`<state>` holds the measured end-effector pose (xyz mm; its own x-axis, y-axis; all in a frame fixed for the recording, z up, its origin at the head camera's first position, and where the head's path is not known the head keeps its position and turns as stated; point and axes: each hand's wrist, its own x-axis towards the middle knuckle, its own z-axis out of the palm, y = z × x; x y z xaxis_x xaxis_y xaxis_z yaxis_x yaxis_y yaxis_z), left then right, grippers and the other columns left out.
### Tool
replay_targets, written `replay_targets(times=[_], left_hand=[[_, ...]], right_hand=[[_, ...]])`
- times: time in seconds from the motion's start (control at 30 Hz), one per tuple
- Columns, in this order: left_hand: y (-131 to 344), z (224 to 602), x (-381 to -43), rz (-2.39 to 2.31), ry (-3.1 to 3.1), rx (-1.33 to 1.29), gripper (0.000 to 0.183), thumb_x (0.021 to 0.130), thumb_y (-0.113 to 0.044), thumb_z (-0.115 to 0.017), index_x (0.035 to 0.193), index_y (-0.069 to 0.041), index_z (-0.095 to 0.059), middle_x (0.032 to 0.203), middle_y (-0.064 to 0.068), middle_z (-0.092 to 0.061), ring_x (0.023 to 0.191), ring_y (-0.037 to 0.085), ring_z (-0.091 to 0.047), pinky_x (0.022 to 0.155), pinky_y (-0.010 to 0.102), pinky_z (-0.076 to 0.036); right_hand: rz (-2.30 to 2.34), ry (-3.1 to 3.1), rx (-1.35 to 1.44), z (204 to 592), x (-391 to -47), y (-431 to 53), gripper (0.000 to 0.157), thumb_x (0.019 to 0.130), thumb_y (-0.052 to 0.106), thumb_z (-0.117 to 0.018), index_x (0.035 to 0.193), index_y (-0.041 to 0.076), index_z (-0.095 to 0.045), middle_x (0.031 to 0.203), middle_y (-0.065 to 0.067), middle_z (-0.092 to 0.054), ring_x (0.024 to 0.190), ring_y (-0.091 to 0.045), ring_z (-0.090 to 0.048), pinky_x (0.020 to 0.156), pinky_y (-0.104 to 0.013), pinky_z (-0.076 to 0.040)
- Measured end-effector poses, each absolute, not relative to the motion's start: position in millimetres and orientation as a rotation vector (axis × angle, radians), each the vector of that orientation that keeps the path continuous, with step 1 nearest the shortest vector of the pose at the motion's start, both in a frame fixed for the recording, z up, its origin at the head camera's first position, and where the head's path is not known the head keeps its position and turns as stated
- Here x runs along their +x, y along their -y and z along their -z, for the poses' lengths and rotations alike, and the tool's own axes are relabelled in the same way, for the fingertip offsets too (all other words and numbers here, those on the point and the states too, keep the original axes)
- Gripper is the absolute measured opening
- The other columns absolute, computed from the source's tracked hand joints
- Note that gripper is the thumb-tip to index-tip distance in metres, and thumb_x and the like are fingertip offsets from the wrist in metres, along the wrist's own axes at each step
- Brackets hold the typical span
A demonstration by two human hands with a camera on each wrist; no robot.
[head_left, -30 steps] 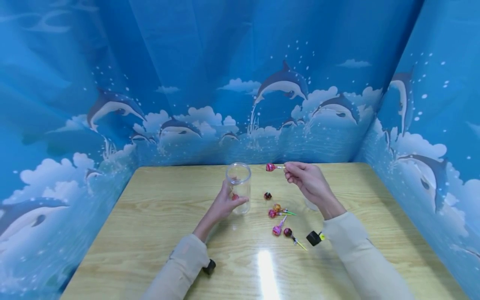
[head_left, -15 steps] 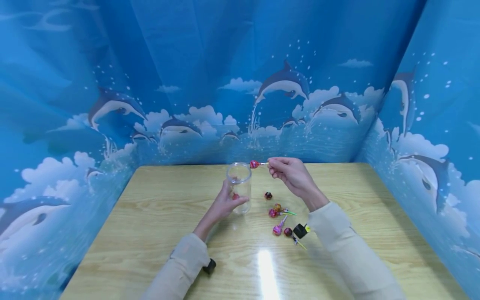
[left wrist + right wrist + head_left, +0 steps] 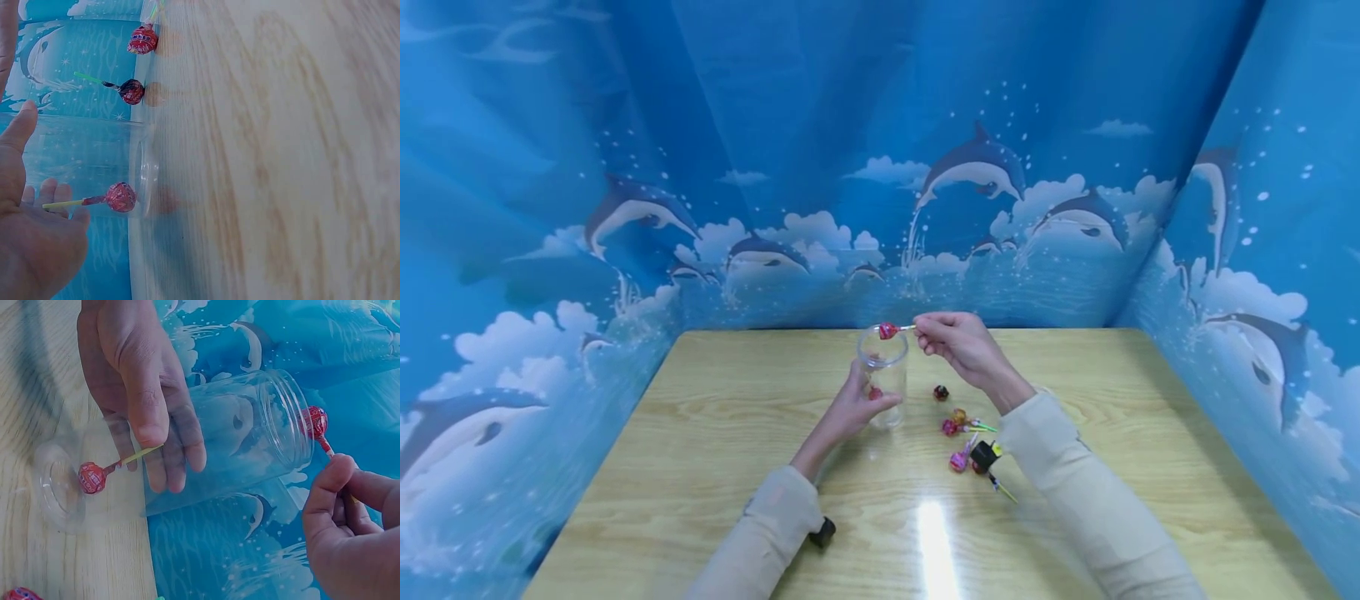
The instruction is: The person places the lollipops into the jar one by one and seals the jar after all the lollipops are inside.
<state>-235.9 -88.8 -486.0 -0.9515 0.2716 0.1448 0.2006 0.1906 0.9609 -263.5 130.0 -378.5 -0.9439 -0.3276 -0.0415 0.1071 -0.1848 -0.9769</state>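
A clear cylindrical jar [image 3: 892, 379] stands upright on the table with its mouth uncovered. My left hand [image 3: 856, 407] grips its side, thumb across the front and fingers round the back. Inside the jar a red-wrapped lollipop [image 3: 92, 478] rests head down at the bottom, its yellow stick leaning up. My right hand [image 3: 958, 343] pinches the stick of another red lollipop [image 3: 887, 331] between thumb and fingers. That lollipop's head is right at the jar's rim, overlapping the mouth in the head view, with the stick pointing right.
Right of the jar lie several loose lollipops: a dark one [image 3: 941, 392], an orange one [image 3: 959, 415], a red one [image 3: 951, 427] and a pink one [image 3: 958, 462]. The right wrist camera [image 3: 983, 455] partly hides another. A blue dolphin curtain [image 3: 820, 275] borders the wooden table [image 3: 715, 433].
My right hand has moved left, carrying the lollipop from well right of the jar to its mouth. The left hand keeps its grip and the jar stays in place.
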Motion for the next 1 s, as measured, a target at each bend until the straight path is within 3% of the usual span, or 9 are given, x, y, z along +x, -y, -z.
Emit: replay_targets(times=[0.1,0.17,0.27,0.37,0.43,0.57,0.8,0.93,1.0], left_hand=[[88.5,485.7,-235.5,-1.895,-2.383,0.454,0.087,0.091,-0.011,-0.080,0.156,-0.002,-0.023,0.144,0.028,-0.045,0.101,0.034,-0.053,0.092,0.044,-0.047],[88.5,485.4,-234.9,-1.900,-2.378,0.448,0.088,0.090,-0.011,-0.080,0.156,-0.001,-0.023,0.149,0.027,-0.043,0.117,0.039,-0.053,0.102,0.052,-0.045],[88.4,484.8,-234.4,-1.905,-2.377,0.438,0.088,0.090,-0.012,-0.081,0.156,-0.003,-0.024,0.157,0.025,-0.038,0.142,0.043,-0.038,0.116,0.059,-0.033],[88.4,484.6,-234.5,-1.905,-2.372,0.440,0.088,0.090,-0.013,-0.081,0.156,-0.003,-0.024,0.151,0.026,-0.042,0.127,0.043,-0.049,0.107,0.054,-0.041],[88.4,484.2,-234.7,-1.898,-2.373,0.440,0.087,0.090,-0.014,-0.081,0.155,-0.003,-0.024,0.138,0.029,-0.048,0.105,0.037,-0.054,0.094,0.046,-0.046],[88.6,484.6,-234.8,-1.892,-2.368,0.437,0.083,0.091,-0.012,-0.080,0.153,-0.003,-0.025,0.112,0.030,-0.049,0.081,0.025,-0.046,0.074,0.034,-0.042],[89.0,486.6,-235.5,-1.885,-2.359,0.441,0.079,0.093,-0.009,-0.077,0.152,-0.006,-0.025,0.109,0.028,-0.049,0.081,0.023,-0.046,0.072,0.032,-0.042],[88.6,486.9,-236.1,-1.903,-2.342,0.474,0.078,0.094,-0.007,-0.076,0.153,-0.005,-0.025,0.128,0.027,-0.048,0.088,0.032,-0.051,0.078,0.036,-0.046],[88.9,487.1,-236.1,-1.904,-2.348,0.472,0.079,0.093,-0.008,-0.077,0.153,-0.004,-0.025,0.142,0.028,-0.045,0.108,0.039,-0.055,0.091,0.042,-0.050]], right_hand=[[2.202,-1.794,-0.269,378.5,-264.3,-126.8,0.028,0.104,0.013,-0.063,0.122,-0.008,-0.065,0.094,-0.008,-0.067,0.077,-0.012,-0.063,0.068,-0.021,-0.055],[2.195,-1.798,-0.276,378.0,-264.9,-124.8,0.028,0.104,0.013,-0.063,0.122,-0.008,-0.065,0.094,-0.008,-0.067,0.078,-0.012,-0.063,0.068,-0.020,-0.055],[2.167,-1.839,-0.287,376.4,-266.5,-121.8,0.028,0.104,0.014,-0.064,0.122,-0.007,-0.066,0.094,-0.008,-0.067,0.077,-0.012,-0.062,0.068,-0.020,-0.055],[2.112,-1.929,-0.305,373.3,-269.1,-118.7,0.029,0.104,0.017,-0.065,0.120,-0.006,-0.067,0.093,-0.008,-0.067,0.076,-0.012,-0.061,0.068,-0.022,-0.055],[2.058,-2.012,-0.323,370.9,-271.2,-116.7,0.030,0.103,0.020,-0.067,0.118,-0.005,-0.069,0.093,-0.009,-0.067,0.075,-0.013,-0.060,0.068,-0.024,-0.055],[1.913,-2.205,-0.377,364.6,-273.4,-113.1,0.030,0.101,0.025,-0.070,0.115,0.000,-0.074,0.094,-0.018,-0.068,0.072,-0.017,-0.059,0.066,-0.026,-0.053],[1.694,-2.404,-0.531,356.3,-273.8,-106.5,0.030,0.102,0.029,-0.068,0.118,0.005,-0.076,0.080,-0.011,-0.065,0.065,-0.018,-0.050,0.062,-0.031,-0.047],[1.658,-2.430,-0.558,354.4,-274.6,-103.2,0.029,0.102,0.030,-0.068,0.118,0.007,-0.076,0.074,-0.007,-0.061,0.062,-0.017,-0.047,0.061,-0.031,-0.044],[1.670,-2.424,-0.565,353.6,-274.6,-101.9,0.028,0.102,0.029,-0.068,0.119,0.008,-0.076,0.074,-0.010,-0.061,0.063,-0.018,-0.047,0.061,-0.031,-0.044]])
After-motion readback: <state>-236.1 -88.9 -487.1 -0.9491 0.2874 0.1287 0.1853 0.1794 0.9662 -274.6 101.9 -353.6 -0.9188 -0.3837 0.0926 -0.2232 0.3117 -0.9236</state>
